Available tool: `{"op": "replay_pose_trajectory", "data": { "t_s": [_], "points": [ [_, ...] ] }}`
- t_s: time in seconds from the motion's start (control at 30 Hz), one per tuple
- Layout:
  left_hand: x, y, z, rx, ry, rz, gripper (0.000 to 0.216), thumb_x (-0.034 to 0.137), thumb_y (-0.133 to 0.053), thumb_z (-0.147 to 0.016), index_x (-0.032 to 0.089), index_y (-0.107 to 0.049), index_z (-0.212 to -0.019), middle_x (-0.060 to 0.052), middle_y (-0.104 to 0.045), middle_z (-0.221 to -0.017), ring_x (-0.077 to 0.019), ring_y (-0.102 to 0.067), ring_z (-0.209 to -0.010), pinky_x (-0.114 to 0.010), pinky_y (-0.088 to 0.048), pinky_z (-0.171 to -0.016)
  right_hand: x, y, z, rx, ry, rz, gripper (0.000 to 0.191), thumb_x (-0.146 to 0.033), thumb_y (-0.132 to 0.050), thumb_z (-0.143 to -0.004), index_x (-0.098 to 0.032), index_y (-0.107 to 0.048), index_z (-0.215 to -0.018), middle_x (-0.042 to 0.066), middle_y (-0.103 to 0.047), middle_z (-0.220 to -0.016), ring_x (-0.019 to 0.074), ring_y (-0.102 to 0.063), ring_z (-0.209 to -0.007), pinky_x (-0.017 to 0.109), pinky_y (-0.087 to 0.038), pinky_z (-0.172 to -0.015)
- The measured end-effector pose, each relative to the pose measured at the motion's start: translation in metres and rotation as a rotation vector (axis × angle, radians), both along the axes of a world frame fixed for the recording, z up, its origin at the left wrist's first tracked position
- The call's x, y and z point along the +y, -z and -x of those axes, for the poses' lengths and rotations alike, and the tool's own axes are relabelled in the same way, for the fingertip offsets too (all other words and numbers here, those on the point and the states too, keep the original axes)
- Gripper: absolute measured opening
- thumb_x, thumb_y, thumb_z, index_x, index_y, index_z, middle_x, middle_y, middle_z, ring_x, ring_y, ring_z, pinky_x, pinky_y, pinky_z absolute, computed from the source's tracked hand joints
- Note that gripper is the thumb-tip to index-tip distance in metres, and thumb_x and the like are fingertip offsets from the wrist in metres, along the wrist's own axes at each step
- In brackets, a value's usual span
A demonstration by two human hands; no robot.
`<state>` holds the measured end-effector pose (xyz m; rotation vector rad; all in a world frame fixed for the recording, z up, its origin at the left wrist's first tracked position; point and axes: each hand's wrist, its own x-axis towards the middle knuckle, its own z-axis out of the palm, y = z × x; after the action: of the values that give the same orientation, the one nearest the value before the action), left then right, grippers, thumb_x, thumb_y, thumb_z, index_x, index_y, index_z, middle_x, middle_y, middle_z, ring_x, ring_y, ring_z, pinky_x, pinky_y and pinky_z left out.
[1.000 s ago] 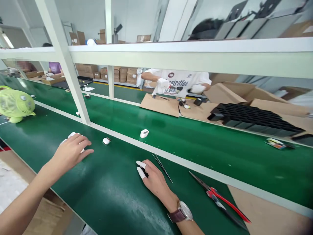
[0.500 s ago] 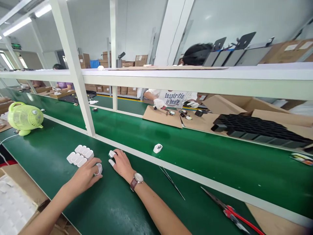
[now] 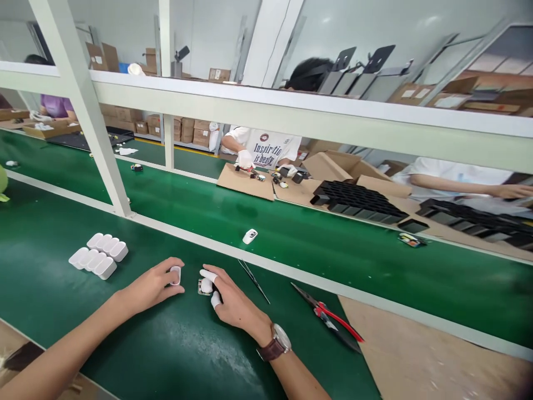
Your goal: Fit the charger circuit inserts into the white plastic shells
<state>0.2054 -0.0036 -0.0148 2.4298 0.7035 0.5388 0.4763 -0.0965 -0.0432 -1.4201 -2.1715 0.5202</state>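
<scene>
I see the left hand pinching a white shell; facing it, the right hand has thumb and finger clamped on a small white-topped component, tweezers just beyond that grip, red-handled pliers farther right

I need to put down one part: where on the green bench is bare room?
Free: the scuffed bench between left forearm and wristwatch, and left of the white cups. Crowded: around the right hand, with component, tweezers and pliers close by.
</scene>
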Motion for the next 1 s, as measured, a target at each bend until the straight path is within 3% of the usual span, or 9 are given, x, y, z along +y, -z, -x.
{"op": "replay_pose_trajectory", "data": {
  "t_s": [0.13, 0.23, 0.33, 0.43, 0.57, 0.7, 0.83, 0.93, 1.0],
  "points": [
    [0.01, 0.011, -0.031, -0.073, 0.107, 0.032, 0.02, 0.038, -0.067, -0.099, 0.023, -0.073, -0.088, -0.012, -0.064, -0.133, -0.0245, -0.071, -0.098, -0.035, -0.055, -0.089, -0.007, -0.003, -0.001, -0.036, 0.049, -0.046, 0.045, -0.013, -0.06, -0.091, -0.02, -0.057, -0.136, 0.015, -0.048, -0.154, 0.0336, -0.047, -0.142, 0.056, -0.047, -0.116],
    [0.01, 0.023, -0.04, -0.155, 0.093, 0.075, 0.014, 0.037, -0.074, -0.094, 0.024, -0.073, -0.094, -0.011, -0.066, -0.13, -0.0251, -0.071, -0.103, -0.034, -0.056, -0.09, -0.009, 0.002, -0.008, -0.02, 0.061, -0.087, 0.043, -0.017, -0.062, -0.095, -0.021, -0.056, -0.137, 0.015, -0.059, -0.139, 0.0333, -0.055, -0.13, 0.056, -0.053, -0.108],
    [0.008, 0.034, -0.037, -0.172, 0.016, 0.108, 0.042, 0.04, -0.085, -0.084, 0.027, -0.067, -0.119, -0.013, -0.063, -0.138, -0.0293, -0.069, -0.116, -0.038, -0.057, -0.097, -0.009, 0.009, -0.019, 0.048, 0.052, -0.1, 0.042, -0.018, -0.061, -0.099, -0.023, -0.054, -0.14, 0.012, -0.065, -0.129, 0.03, -0.058, -0.124, 0.052, -0.056, -0.104],
    [0.006, 0.037, -0.032, -0.134, -0.023, 0.128, 0.077, 0.04, -0.089, -0.079, 0.03, -0.051, -0.145, -0.013, -0.057, -0.147, -0.0338, -0.059, -0.134, -0.047, -0.053, -0.11, -0.008, 0.014, -0.023, 0.087, 0.044, -0.115, 0.045, -0.019, -0.065, -0.099, -0.024, -0.053, -0.142, 0.012, -0.063, -0.136, 0.0304, -0.055, -0.131, 0.052, -0.053, -0.107],
    [0.003, 0.036, -0.032, -0.121, 0.012, 0.172, 0.08, 0.027, -0.078, -0.088, 0.031, -0.036, -0.156, -0.011, -0.054, -0.152, -0.0302, -0.055, -0.14, -0.05, -0.046, -0.119, -0.007, 0.014, -0.018, 0.118, 0.034, -0.13, 0.042, -0.015, -0.063, -0.099, -0.028, -0.056, -0.138, 0.009, -0.066, -0.13, 0.0294, -0.058, -0.124, 0.052, -0.055, -0.101],
    [0.001, 0.04, -0.035, -0.159, 0.004, 0.152, 0.073, 0.022, -0.067, -0.095, 0.034, -0.032, -0.158, -0.008, -0.059, -0.146, -0.0262, -0.06, -0.134, -0.048, -0.049, -0.116, -0.003, 0.013, -0.015, 0.189, 0.06, -0.21, 0.042, -0.011, -0.059, -0.098, -0.029, -0.055, -0.137, 0.008, -0.068, -0.118, 0.0276, -0.061, -0.115, 0.048, -0.058, -0.095],
    [0.002, 0.041, -0.032, -0.068, -0.094, 0.121, 0.086, 0.038, -0.083, -0.087, 0.037, -0.033, -0.158, -0.008, -0.06, -0.138, -0.0261, -0.065, -0.114, -0.047, -0.058, -0.1, 0.001, 0.014, -0.019, 0.244, 0.136, -0.3, 0.043, -0.012, -0.059, -0.097, -0.026, -0.052, -0.137, 0.01, -0.066, -0.119, 0.0271, -0.061, -0.114, 0.047, -0.058, -0.094],
    [0.006, 0.033, -0.026, -0.018, -0.063, 0.181, 0.106, 0.042, -0.095, -0.072, 0.036, -0.034, -0.158, -0.01, -0.054, -0.143, -0.0229, -0.064, -0.102, -0.042, -0.06, -0.093, 0.001, 0.011, -0.02, 0.274, 0.176, -0.348, 0.043, -0.011, -0.058, -0.098, -0.025, -0.051, -0.138, 0.01, -0.064, -0.12, 0.0259, -0.062, -0.113, 0.047, -0.058, -0.095],
    [0.007, 0.027, -0.024, 0.014, -0.007, 0.229, 0.089, 0.037, -0.092, -0.075, 0.035, -0.045, -0.151, -0.008, -0.058, -0.139, -0.0201, -0.064, -0.097, -0.037, -0.059, -0.089, -0.001, 0.005, -0.017, 0.295, 0.179, -0.375, 0.044, -0.011, -0.058, -0.098, -0.026, -0.052, -0.139, 0.01, -0.064, -0.12, 0.0251, -0.062, -0.112, 0.046, -0.058, -0.094]
  ]
}}
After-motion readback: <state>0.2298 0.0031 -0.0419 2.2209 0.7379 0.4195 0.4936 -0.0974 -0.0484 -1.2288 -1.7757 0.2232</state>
